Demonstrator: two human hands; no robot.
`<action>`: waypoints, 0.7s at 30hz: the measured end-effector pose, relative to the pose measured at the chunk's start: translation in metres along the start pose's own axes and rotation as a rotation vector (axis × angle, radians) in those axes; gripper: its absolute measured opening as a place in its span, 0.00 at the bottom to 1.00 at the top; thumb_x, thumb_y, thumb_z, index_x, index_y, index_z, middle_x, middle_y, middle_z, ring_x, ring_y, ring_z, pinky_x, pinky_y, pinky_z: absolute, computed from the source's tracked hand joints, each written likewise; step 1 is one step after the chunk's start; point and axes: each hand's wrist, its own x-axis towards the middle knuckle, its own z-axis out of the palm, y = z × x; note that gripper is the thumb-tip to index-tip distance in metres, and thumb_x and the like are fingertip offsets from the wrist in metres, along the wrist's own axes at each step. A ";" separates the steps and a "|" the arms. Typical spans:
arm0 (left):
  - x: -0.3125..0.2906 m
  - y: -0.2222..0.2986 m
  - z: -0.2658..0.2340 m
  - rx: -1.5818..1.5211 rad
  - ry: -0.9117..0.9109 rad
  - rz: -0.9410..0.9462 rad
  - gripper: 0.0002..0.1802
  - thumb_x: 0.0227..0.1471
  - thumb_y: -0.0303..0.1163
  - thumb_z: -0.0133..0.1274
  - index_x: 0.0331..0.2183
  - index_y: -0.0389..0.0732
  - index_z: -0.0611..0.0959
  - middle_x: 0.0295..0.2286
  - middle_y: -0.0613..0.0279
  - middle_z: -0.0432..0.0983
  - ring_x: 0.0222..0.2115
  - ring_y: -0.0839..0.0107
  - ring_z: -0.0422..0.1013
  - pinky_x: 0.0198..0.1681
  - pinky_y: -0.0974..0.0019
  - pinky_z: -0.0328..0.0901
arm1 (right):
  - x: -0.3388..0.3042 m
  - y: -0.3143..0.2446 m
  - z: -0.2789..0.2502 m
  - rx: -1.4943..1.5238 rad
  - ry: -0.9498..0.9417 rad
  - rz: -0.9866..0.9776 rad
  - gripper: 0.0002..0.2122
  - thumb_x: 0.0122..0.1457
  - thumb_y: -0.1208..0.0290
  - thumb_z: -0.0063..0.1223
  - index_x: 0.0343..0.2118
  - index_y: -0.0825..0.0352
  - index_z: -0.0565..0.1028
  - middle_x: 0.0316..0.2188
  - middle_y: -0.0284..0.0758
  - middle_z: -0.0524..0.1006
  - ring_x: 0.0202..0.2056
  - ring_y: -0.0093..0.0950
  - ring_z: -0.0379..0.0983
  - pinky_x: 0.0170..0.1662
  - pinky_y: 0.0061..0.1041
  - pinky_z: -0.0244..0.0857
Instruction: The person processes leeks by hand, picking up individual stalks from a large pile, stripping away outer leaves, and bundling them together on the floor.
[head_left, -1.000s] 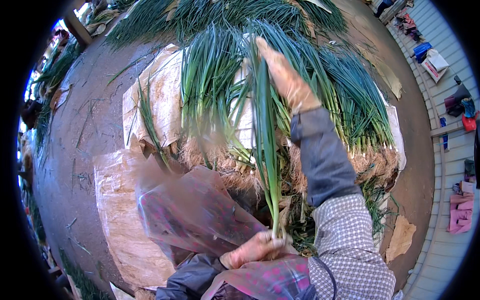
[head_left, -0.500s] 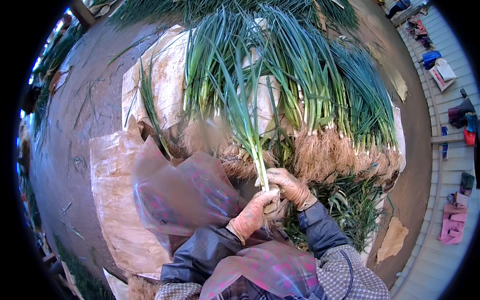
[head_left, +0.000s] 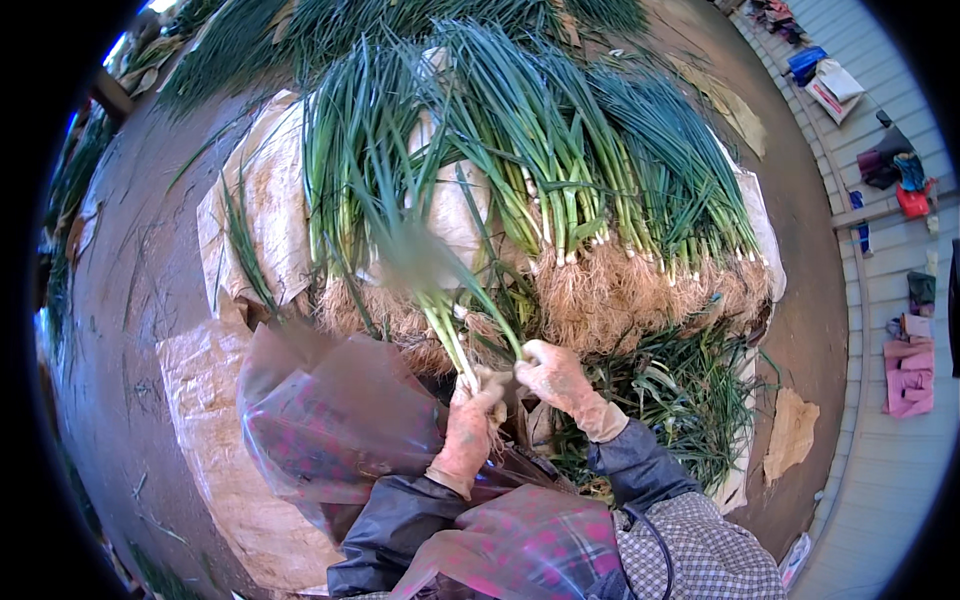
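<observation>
Left hand is clamping scallion stalks near their base; right hand is pinching one leaf; a firm, low grip is likely preventing slips.

To the right, a pale wall with a blue bag just beside a white bag; farther down, dark cloth near a red item, then pink cloth. On the brown floor near that wall, a torn tan scrap; at upper left, a dark post.
</observation>
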 end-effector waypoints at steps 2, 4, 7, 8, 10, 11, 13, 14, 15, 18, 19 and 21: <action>0.004 0.004 -0.003 -0.151 -0.064 -0.007 0.10 0.52 0.20 0.48 0.35 0.47 0.69 0.39 0.54 0.74 0.19 0.75 0.63 0.19 0.77 0.56 | -0.029 0.035 -0.005 -0.089 0.271 0.169 0.06 0.51 0.71 0.55 0.28 0.67 0.73 0.18 0.39 0.74 0.18 0.30 0.71 0.23 0.32 0.65; -0.011 0.020 0.012 -0.299 -0.174 -0.028 0.08 0.54 0.24 0.47 0.35 0.49 0.69 0.40 0.56 0.74 0.20 0.75 0.62 0.19 0.78 0.55 | -0.073 0.055 -0.035 -0.075 0.549 0.523 0.05 0.52 0.72 0.54 0.31 0.66 0.74 0.18 0.36 0.74 0.16 0.29 0.70 0.22 0.29 0.63; -0.018 0.029 0.030 -0.336 -0.400 -0.027 0.06 0.56 0.27 0.47 0.36 0.49 0.69 0.41 0.57 0.73 0.21 0.75 0.61 0.20 0.78 0.55 | -0.227 0.169 -0.073 -0.607 0.217 0.854 0.12 0.56 0.61 0.50 0.33 0.67 0.76 0.26 0.41 0.79 0.29 0.36 0.77 0.31 0.33 0.69; -0.013 0.029 0.031 -0.213 -0.316 -0.063 0.05 0.58 0.32 0.47 0.38 0.48 0.70 0.39 0.58 0.74 0.21 0.77 0.61 0.20 0.78 0.55 | -0.272 0.183 -0.079 -0.697 -0.271 0.898 0.15 0.56 0.58 0.48 0.33 0.66 0.76 0.29 0.44 0.79 0.33 0.38 0.77 0.35 0.35 0.69; 0.002 0.012 0.026 -0.145 -0.258 -0.087 0.09 0.60 0.38 0.45 0.37 0.44 0.72 0.35 0.61 0.73 0.21 0.78 0.60 0.20 0.76 0.54 | -0.280 0.175 -0.086 -0.656 -0.747 0.921 0.20 0.57 0.52 0.46 0.36 0.66 0.76 0.33 0.47 0.78 0.39 0.42 0.76 0.42 0.37 0.68; 0.006 0.006 0.021 -0.087 -0.206 -0.097 0.11 0.61 0.39 0.44 0.37 0.42 0.72 0.33 0.62 0.73 0.20 0.78 0.60 0.20 0.76 0.53 | -0.244 0.139 -0.075 -0.533 -0.740 0.922 0.22 0.57 0.49 0.45 0.39 0.66 0.76 0.35 0.49 0.78 0.41 0.43 0.75 0.45 0.37 0.67; 0.010 -0.001 0.030 -0.009 -0.092 -0.113 0.15 0.62 0.41 0.42 0.33 0.40 0.75 0.26 0.65 0.72 0.17 0.80 0.57 0.19 0.76 0.52 | -0.188 0.118 -0.056 -0.190 -0.257 0.180 0.23 0.59 0.57 0.49 0.53 0.66 0.69 0.40 0.46 0.77 0.38 0.35 0.75 0.41 0.27 0.68; 0.008 0.001 0.013 0.031 -0.060 -0.102 0.15 0.62 0.41 0.42 0.34 0.40 0.75 0.26 0.66 0.71 0.17 0.81 0.58 0.19 0.75 0.52 | -0.108 0.021 -0.052 0.401 -0.210 0.641 0.19 0.60 0.64 0.46 0.51 0.70 0.70 0.36 0.34 0.75 0.34 0.25 0.72 0.37 0.22 0.66; 0.008 -0.001 0.010 0.071 -0.072 -0.101 0.15 0.62 0.41 0.43 0.34 0.39 0.76 0.25 0.68 0.71 0.17 0.81 0.58 0.19 0.75 0.53 | -0.074 -0.004 -0.051 0.442 -0.262 0.424 0.18 0.59 0.67 0.48 0.50 0.70 0.70 0.36 0.31 0.74 0.34 0.21 0.69 0.39 0.19 0.65; 0.014 0.000 0.019 -0.065 -0.052 -0.115 0.14 0.62 0.40 0.43 0.35 0.40 0.76 0.25 0.68 0.73 0.21 0.80 0.68 0.23 0.76 0.61 | -0.016 -0.034 -0.015 0.440 -0.185 0.172 0.16 0.57 0.70 0.54 0.46 0.71 0.74 0.36 0.33 0.77 0.36 0.20 0.71 0.41 0.18 0.65; 0.015 0.003 0.021 -0.068 -0.037 -0.107 0.14 0.62 0.41 0.43 0.34 0.41 0.76 0.26 0.66 0.75 0.24 0.79 0.71 0.24 0.77 0.62 | -0.010 -0.030 -0.002 0.486 -0.145 0.210 0.14 0.56 0.71 0.56 0.44 0.71 0.76 0.36 0.33 0.78 0.36 0.20 0.71 0.42 0.19 0.65; 0.024 -0.002 -0.005 -0.106 0.007 -0.111 0.15 0.61 0.42 0.44 0.32 0.41 0.76 0.28 0.64 0.75 0.23 0.79 0.69 0.23 0.75 0.62 | -0.011 -0.043 0.005 0.231 -0.118 0.035 0.11 0.56 0.71 0.58 0.39 0.72 0.78 0.34 0.33 0.79 0.33 0.20 0.74 0.36 0.19 0.68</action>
